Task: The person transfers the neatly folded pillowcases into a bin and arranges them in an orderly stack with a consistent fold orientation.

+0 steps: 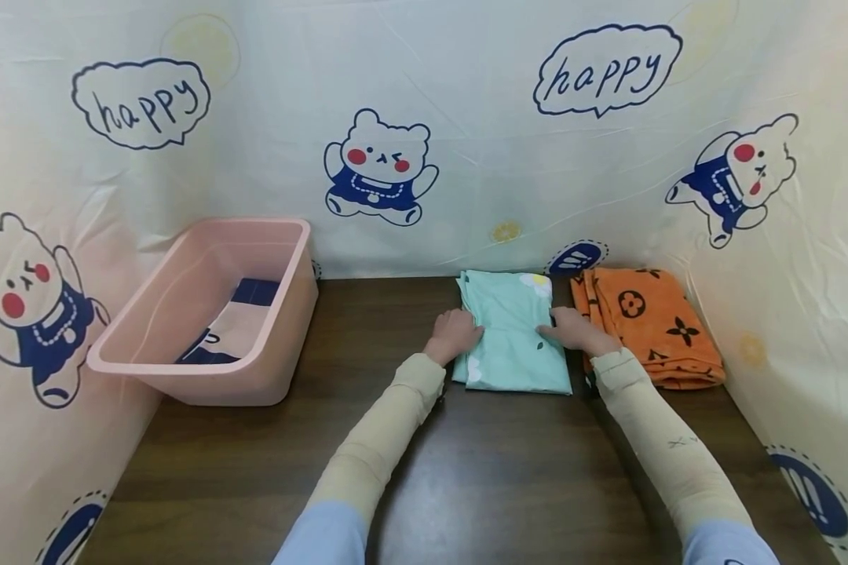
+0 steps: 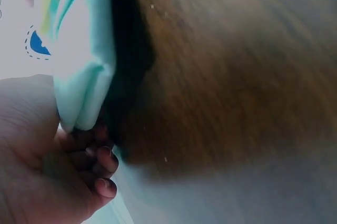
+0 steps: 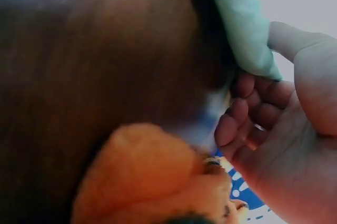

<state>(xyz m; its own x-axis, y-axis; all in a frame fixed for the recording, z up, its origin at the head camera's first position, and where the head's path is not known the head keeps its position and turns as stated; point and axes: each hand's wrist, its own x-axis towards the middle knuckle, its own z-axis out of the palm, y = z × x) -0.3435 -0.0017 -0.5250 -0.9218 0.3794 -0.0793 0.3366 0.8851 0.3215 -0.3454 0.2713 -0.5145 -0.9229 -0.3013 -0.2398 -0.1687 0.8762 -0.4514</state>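
A folded mint-green cloth (image 1: 512,345) with pale flower prints is between my two hands on the far part of the table. My left hand (image 1: 455,336) grips its left edge, thumb over the top; in the left wrist view the fingers (image 2: 107,158) curl beneath the folded layers. On the opposite edge, my right hand (image 1: 578,331) pinches the cloth (image 3: 239,29) between thumb and curled fingers. Close beside that hand lies a folded orange cloth (image 1: 653,329) with black flower motifs, its rounded fold showing low in the right wrist view.
A pink plastic bin (image 1: 293,345) stands at the left of the dark wooden table (image 1: 466,486). Inside it lies a folded navy and pale pink cloth (image 1: 243,322). A white sheet (image 1: 480,141) printed with bears and "happy" clouds hangs behind and along both sides.
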